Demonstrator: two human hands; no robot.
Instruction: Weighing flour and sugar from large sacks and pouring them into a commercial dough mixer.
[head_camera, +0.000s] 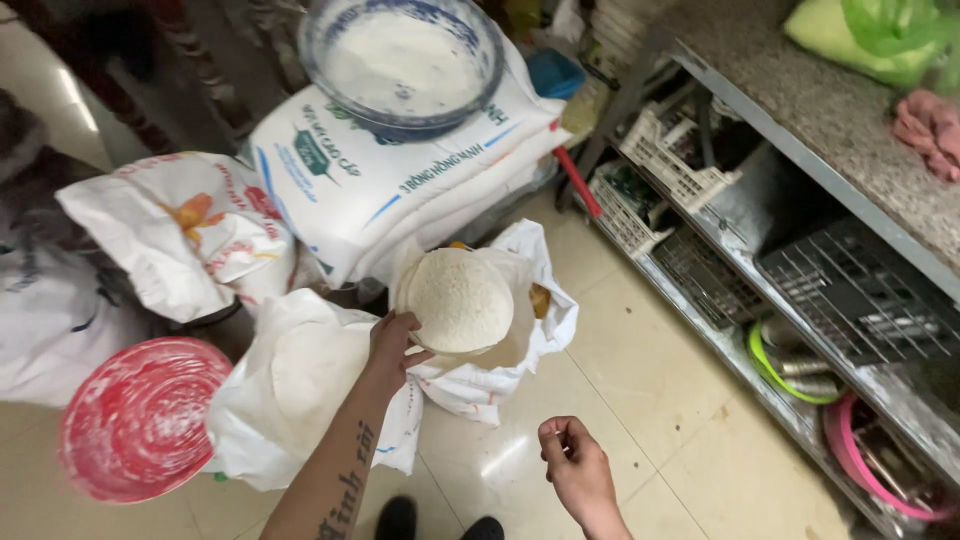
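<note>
The left hand (392, 342) grips the rim of a small bowl (460, 300) heaped with white powder, holding it just above the mouth of an open white sack (540, 330) that stands on the tiled floor (650, 380). The right hand (572, 462) hangs free and holds nothing — its fingers loosely curled, well apart from the bowl. Behind the sack, a large blue-rimmed basin (402, 62) of white powder sits on stacked flour bags (390, 180). A red lid (140, 418) lies at the left — beside another white bag (300, 390).
</note>
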